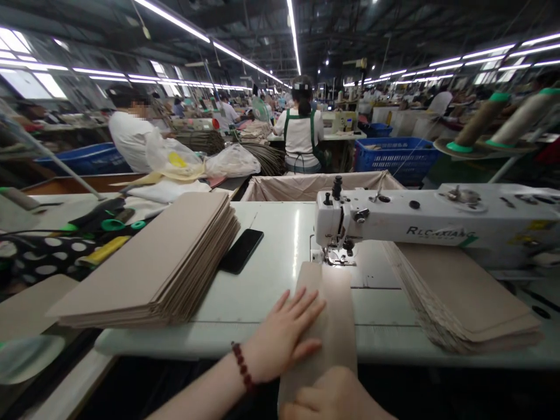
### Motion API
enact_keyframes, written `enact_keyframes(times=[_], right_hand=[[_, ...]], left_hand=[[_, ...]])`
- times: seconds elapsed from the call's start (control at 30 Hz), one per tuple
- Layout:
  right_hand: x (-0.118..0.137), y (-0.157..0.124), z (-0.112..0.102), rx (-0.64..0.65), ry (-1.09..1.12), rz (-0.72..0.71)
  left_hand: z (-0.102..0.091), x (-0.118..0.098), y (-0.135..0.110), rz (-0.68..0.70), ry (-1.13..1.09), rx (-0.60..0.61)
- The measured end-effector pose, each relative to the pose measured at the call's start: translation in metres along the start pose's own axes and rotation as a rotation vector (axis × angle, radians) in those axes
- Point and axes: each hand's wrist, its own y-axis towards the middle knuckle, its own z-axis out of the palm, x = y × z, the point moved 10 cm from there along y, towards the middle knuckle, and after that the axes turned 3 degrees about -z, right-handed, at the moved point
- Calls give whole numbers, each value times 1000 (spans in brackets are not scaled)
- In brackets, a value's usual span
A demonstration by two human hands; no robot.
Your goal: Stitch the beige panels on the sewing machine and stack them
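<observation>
A long tan strip of material (pixel 331 303) lies on the white table, its far end under the presser foot (pixel 338 256) of a white sewing machine (pixel 433 224). My left hand (pixel 282 338) rests flat on the strip's left edge with fingers spread, a dark bead bracelet on the wrist. At the table's front edge my right hand (pixel 335 396) is curled over the near end of the strip, fingers folded.
A tall stack of tan pieces (pixel 157 262) sits to the left, with a black phone (pixel 241 250) beside it. Another stack (pixel 459 291) lies under the machine arm on the right. Thread cones (pixel 503 119) stand at far right. Other workers sit ahead near blue crates (pixel 396 154).
</observation>
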Motion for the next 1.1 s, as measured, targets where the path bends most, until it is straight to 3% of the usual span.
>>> enact_keyframes(times=[0.07,0.1,0.2,0.3,0.5,0.9,1.1], right_hand=[[-32,-2,-2,38,213,97],[-54,-7,-5,58,277,198],[-129,-34,-21,86,127,566],[-168,-47,-21,159,-113,658],[-178,-37,3,212,-182,593],[-191,-44,0,118,-195,675],[-193,-44,0,108,-191,704]], left_hand=[[37,-3,0,-16,59,4],[46,3,-3,-45,88,-8],[51,24,-19,-113,150,-41],[45,34,-33,-129,190,-41],[43,40,-29,-209,186,-69],[39,49,-6,-215,69,-26],[35,56,11,-149,39,39]])
